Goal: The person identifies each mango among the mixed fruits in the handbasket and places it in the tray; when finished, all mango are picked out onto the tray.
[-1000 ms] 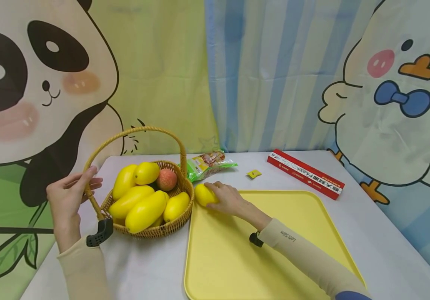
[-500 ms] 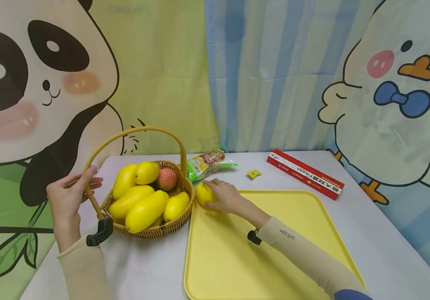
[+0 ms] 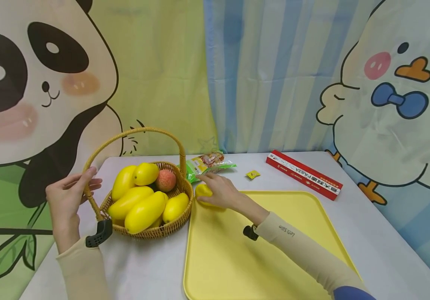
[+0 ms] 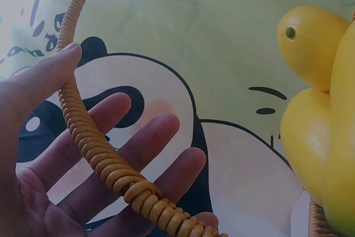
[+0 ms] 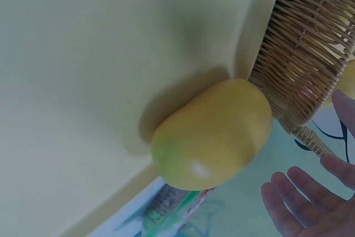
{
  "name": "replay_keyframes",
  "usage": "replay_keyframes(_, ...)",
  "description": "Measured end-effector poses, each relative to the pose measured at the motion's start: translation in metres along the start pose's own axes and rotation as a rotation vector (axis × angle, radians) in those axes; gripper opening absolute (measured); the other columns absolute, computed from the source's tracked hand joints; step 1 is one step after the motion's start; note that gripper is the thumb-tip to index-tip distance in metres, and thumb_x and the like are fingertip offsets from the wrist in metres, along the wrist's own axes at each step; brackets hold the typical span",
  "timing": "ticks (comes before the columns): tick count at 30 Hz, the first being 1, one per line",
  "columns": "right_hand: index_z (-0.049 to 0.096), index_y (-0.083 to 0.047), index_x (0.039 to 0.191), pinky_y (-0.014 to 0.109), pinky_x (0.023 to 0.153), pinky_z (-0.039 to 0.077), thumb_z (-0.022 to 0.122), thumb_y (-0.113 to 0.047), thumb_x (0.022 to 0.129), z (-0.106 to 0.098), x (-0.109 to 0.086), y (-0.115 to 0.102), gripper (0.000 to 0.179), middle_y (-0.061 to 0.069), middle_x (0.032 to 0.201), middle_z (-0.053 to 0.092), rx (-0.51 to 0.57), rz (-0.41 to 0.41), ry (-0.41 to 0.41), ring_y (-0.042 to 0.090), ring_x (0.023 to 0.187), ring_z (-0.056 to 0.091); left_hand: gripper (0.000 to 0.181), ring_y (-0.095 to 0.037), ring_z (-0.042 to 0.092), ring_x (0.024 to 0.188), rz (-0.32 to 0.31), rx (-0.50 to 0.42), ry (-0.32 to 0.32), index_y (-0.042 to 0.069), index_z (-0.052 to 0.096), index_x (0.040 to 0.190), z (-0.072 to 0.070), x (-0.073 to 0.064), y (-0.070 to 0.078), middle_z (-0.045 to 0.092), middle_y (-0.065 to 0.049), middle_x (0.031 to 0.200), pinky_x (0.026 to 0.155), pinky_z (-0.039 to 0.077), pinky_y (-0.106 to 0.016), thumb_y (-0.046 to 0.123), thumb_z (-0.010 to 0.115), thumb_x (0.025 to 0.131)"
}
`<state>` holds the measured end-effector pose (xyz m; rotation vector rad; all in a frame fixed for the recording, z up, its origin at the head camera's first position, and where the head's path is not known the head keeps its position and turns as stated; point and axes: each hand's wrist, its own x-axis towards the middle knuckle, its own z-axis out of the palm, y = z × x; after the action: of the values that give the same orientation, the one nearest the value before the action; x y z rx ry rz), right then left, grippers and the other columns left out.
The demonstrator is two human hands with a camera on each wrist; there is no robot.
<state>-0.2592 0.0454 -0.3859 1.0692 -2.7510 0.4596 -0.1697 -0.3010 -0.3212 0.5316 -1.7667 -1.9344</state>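
Note:
A yellow mango point(image 3: 203, 191) with a greenish end point(image 5: 166, 151) lies in the far left corner of the yellow tray point(image 3: 260, 258). My right hand point(image 3: 219, 189) is over it in the head view, hiding part of it. In the right wrist view its fingers point(image 5: 302, 184) are spread and apart from the fruit. On the left stands a wicker basket point(image 3: 170, 227) holding several mangoes point(image 3: 145, 212), lemon-like yellow fruits point(image 3: 146, 173) and a peach point(image 3: 166, 180). My left hand point(image 3: 68, 193) is at the basket's handle point(image 4: 105, 162), thumb touching it, fingers loosely extended behind.
Behind the tray lie a green snack bag point(image 3: 211, 163), a small yellow packet point(image 3: 253, 174) and a long red pasta box point(image 3: 305, 174). The basket's right rim stands close to the tray's left edge. Printed curtains point(image 3: 162, 83) hang behind the white table.
My right hand, earlier holding the mango, has loosened and moved slightly up off it. The mango stays in the tray's corner. My left hand has kept its place at the handle.

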Motion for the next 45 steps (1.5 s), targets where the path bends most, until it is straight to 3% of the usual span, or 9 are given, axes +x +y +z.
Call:
replay_keyframes(8, 0.048, -0.012, 0.141, 0.041, 0.088, 0.053, 0.071, -0.041, 0.086, -0.011, 0.006, -0.015, 0.066, 0.014, 0.133, 0.057, 0.023, -0.02, -0.017, 0.028, 0.116, 0.058, 0.018, -0.007, 0.069, 0.055, -0.001, 0.0, -0.001, 0.017, 0.075, 0.079, 0.001, 0.0, 0.001, 0.071, 0.007, 0.065, 0.058, 0.053, -0.014, 0.032, 0.083, 0.074)
replay_keyframes(14, 0.047, -0.011, 0.141, 0.037, 0.083, 0.054, 0.07, -0.039, 0.087, -0.016, 0.013, -0.027, 0.065, 0.012, 0.134, 0.056, 0.054, -0.083, -0.029, 0.025, 0.11, 0.061, 0.018, -0.008, 0.069, 0.055, -0.001, -0.013, -0.002, 0.017, 0.076, 0.079, 0.001, -0.001, 0.001, 0.072, 0.006, 0.065, 0.056, 0.053, -0.014, 0.032, 0.083, 0.073)
replay_keyframes(18, 0.047, -0.014, 0.142, 0.034, 0.087, 0.052, 0.068, -0.043, 0.087, -0.017, 0.017, -0.034, 0.065, 0.009, 0.135, 0.055, 0.059, -0.111, -0.065, 0.022, 0.112, 0.059, 0.019, -0.008, 0.069, 0.055, 0.001, -0.024, -0.002, 0.016, 0.076, 0.079, 0.001, 0.0, 0.001, 0.072, 0.006, 0.066, 0.055, 0.053, -0.014, 0.032, 0.084, 0.073)
replay_keyframes(21, 0.047, -0.016, 0.142, 0.035, 0.094, 0.05, 0.068, -0.044, 0.087, -0.017, 0.02, -0.041, 0.065, 0.008, 0.136, 0.054, 0.065, -0.124, -0.095, 0.022, 0.118, 0.056, 0.019, -0.008, 0.069, 0.055, 0.002, -0.024, -0.002, 0.016, 0.076, 0.08, 0.0, 0.0, 0.001, 0.072, 0.006, 0.066, 0.055, 0.053, -0.014, 0.033, 0.083, 0.073)
replay_keyframes(34, 0.046, -0.018, 0.143, 0.026, 0.093, 0.048, 0.071, -0.046, 0.084, -0.008, 0.033, -0.074, 0.07, 0.005, 0.137, 0.053, 0.062, -0.249, -0.133, 0.016, 0.12, 0.053, 0.019, -0.008, 0.069, 0.055, -0.019, -0.028, 0.009, 0.016, 0.077, 0.08, 0.001, 0.0, 0.001, 0.072, 0.005, 0.066, 0.055, 0.053, -0.014, 0.033, 0.084, 0.072)
replay_keyframes(45, 0.043, -0.023, 0.144, 0.027, 0.097, 0.046, 0.07, -0.05, 0.083, -0.005, 0.041, -0.096, 0.073, 0.001, 0.142, 0.046, 0.033, -0.265, -0.171, 0.015, 0.128, 0.046, 0.018, -0.009, 0.069, 0.055, -0.013, -0.04, 0.005, 0.015, 0.078, 0.081, 0.002, 0.002, 0.0, 0.072, 0.005, 0.065, 0.055, 0.053, -0.014, 0.029, 0.083, 0.074)
